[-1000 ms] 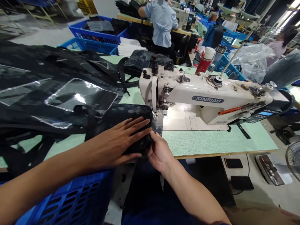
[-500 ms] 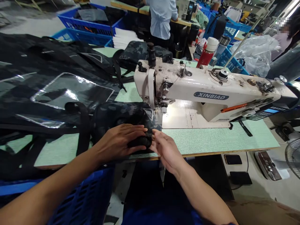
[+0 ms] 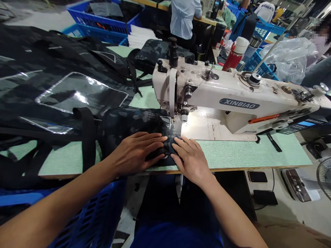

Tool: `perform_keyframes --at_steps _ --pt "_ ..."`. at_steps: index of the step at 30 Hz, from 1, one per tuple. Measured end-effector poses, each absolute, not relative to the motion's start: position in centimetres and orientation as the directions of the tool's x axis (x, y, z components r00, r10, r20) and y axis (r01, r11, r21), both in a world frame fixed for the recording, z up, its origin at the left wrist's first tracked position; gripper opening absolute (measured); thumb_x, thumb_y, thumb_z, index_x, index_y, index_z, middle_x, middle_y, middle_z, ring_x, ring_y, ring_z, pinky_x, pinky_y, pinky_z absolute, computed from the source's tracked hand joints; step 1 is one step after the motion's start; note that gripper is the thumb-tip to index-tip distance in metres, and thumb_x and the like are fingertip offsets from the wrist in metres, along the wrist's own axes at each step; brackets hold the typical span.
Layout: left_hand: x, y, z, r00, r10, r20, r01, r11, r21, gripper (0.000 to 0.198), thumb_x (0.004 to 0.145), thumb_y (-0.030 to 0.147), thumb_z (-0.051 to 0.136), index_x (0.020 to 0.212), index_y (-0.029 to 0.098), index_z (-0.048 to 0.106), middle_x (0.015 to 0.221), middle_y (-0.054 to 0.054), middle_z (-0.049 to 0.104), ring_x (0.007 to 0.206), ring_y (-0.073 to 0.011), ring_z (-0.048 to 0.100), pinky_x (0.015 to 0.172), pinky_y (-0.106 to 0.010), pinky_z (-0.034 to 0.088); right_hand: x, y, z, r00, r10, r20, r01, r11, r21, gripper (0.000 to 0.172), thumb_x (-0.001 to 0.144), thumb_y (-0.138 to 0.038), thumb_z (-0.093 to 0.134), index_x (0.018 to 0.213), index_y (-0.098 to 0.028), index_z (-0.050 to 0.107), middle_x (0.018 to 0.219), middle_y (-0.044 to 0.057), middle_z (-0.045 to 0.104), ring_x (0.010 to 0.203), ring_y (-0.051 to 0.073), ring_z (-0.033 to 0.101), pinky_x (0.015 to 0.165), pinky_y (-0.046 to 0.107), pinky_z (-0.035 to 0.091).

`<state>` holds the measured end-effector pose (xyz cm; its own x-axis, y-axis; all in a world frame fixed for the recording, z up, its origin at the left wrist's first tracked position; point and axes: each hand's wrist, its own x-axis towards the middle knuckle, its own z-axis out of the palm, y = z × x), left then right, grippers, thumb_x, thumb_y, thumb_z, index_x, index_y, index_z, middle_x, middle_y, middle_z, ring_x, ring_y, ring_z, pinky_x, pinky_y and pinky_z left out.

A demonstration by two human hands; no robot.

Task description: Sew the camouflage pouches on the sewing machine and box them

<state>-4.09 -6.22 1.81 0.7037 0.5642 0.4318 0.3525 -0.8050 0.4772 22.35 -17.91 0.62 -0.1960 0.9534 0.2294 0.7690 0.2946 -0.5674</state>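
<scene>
we | left hand lying flat, fingers open, pressing on camo bag, no grip | right hand flat, fingers spread, pressing its right end, no grip | bag on green table, long axis left-right, right end pointing under sewing machine head

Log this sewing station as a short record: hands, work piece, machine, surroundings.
Left hand: flat on the camouflage bag, fingers spread.
Right hand: pressing the bag's near edge, beside the left hand.
Work piece: dark camouflage bag, lying on the green tabletop, just in front of the needle area.
Machine: white XINBIAO sewing machine.
Surroundings: black camouflage panels with clear windows at left, blue crate below, red flask behind, co-worker in light blue shirt beyond.
</scene>
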Motion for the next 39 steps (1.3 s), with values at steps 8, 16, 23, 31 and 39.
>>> perform_keyframes --at_steps 8,16,23,31,39 --pt "-3.9 -6.2 2.1 0.729 0.58 0.363 0.383 -0.786 0.485 0.022 0.106 0.051 0.082 0.112 0.033 0.093 0.143 -0.008 0.092 0.139 -0.0376 0.087 0.129 -0.057 0.067 22.4 -17.9 0.9 -0.192 0.954 0.23 0.77 0.291 -0.568 0.038 0.125 -0.038 0.07 0.16 -0.034 0.084 0.176 0.008 0.076 0.174 0.035 0.063 0.147 0.063 0.048" --pt "-4.2 -5.7 2.0 0.791 0.491 0.364 0.333 -0.846 0.417 0.02 0.111 0.046 0.077 0.115 0.032 0.091 0.149 -0.008 0.09 0.143 -0.0375 0.085 0.129 -0.056 0.065 22.6 -17.8 1.0 -0.208 0.95 0.235 0.771 0.306 -0.559 0.04 0.125 -0.04 0.069 0.162 -0.031 0.083 0.175 0.011 0.076 0.174 0.037 0.063 0.147 0.063 0.047" --pt "-3.9 -5.1 2.5 0.825 0.482 0.293 0.332 -0.835 0.438 0.022 0.11 0.044 0.075 0.119 0.03 0.09 0.146 -0.011 0.091 0.145 -0.0363 0.084 0.13 -0.055 0.063 22.6 -17.4 0.8 -0.232 0.945 0.231 0.805 0.32 -0.499 0.044 0.126 -0.038 0.065 0.167 -0.033 0.078 0.179 0.01 0.073 0.171 0.04 0.062 0.146 0.067 0.043" --pt "-2.1 -1.4 1.2 0.835 0.453 0.312 0.389 -0.887 0.247 0.025 0.11 0.034 0.074 0.13 0.025 0.086 0.156 -0.011 0.087 0.151 -0.0326 0.08 0.133 -0.052 0.059 24.0 -12.7 2.5 -0.279 0.95 0.143 0.924 0.306 -0.229 0.044 0.127 -0.034 0.06 0.167 -0.029 0.077 0.18 0.007 0.073 0.171 0.044 0.058 0.142 0.072 0.046" --pt "-0.9 0.1 2.8 0.876 0.402 0.268 0.41 -0.912 0.025 0.026 0.113 0.032 0.077 0.135 0.025 0.088 0.154 -0.009 0.088 0.145 -0.0297 0.082 0.121 -0.043 0.059 23.7 -11.5 3.2 -0.246 0.96 0.131 0.955 0.263 -0.135 0.046 0.128 -0.031 0.057 0.171 -0.027 0.073 0.181 0.007 0.072 0.17 0.041 0.06 0.141 0.068 0.048"
